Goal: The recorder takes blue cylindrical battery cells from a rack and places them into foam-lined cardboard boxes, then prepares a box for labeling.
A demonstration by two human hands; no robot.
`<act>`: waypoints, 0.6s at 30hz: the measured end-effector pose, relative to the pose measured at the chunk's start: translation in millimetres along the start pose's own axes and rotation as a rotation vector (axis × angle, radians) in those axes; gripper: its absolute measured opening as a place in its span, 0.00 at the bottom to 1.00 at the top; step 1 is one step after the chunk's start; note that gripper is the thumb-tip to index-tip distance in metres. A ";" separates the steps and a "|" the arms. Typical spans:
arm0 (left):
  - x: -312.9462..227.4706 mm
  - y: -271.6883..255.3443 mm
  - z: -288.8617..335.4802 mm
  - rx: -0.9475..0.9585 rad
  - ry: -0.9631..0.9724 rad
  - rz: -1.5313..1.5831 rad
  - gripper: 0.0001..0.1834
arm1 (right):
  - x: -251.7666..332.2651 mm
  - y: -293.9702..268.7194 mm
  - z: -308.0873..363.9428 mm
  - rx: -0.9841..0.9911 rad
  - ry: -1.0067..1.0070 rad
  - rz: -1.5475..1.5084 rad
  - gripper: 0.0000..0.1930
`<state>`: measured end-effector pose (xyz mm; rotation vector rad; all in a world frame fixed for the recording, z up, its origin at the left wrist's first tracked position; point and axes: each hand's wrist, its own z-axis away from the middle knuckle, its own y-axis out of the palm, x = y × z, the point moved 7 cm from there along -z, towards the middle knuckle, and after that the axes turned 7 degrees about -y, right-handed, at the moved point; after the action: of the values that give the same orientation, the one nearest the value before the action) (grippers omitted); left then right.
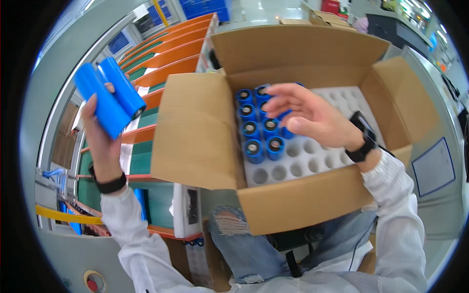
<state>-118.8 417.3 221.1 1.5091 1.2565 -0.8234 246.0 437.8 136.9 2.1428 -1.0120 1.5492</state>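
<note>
Raised at the left, my left hand (pixel 100 146) grips two long blue cylindrical battery cells, one nearer cell (pixel 101 102) and one farther cell (pixel 122 87), side by side and tilted. My right hand (pixel 312 115) hovers over an open cardboard box (pixel 303 210), fingers apart and slightly bent, with nothing seen in them. Inside the box lies a white foam tray (pixel 287 179) with rows of round holes. Several blue cells (pixel 250 129) stand upright in its left holes, dark ends up. My right hand hides some of them.
Behind my left hand runs a rack of orange dividers (pixel 178 66) over green surfaces. The box's left flap (pixel 193 132) spreads toward it. A yellow bar (pixel 68 215) crosses the lower left, above a red button (pixel 92 285). A framed sheet (pixel 433 167) lies at the right.
</note>
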 end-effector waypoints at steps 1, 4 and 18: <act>-7.0 47.7 19.1 0.140 -0.008 0.009 0.26 | -1.0 -2.9 -1.3 -0.015 0.004 0.004 0.30; 28.0 153.4 47.8 0.325 -0.071 -0.017 0.23 | 6.2 -6.8 12.9 0.072 -0.095 -0.103 0.39; 119.3 270.9 61.0 0.658 -0.581 -1.034 0.24 | 7.6 -103.1 96.0 0.262 0.192 0.618 0.34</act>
<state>176.8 397.3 161.2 0.8327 1.3247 -2.3329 386.1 448.7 124.1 1.8722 -1.5726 2.2223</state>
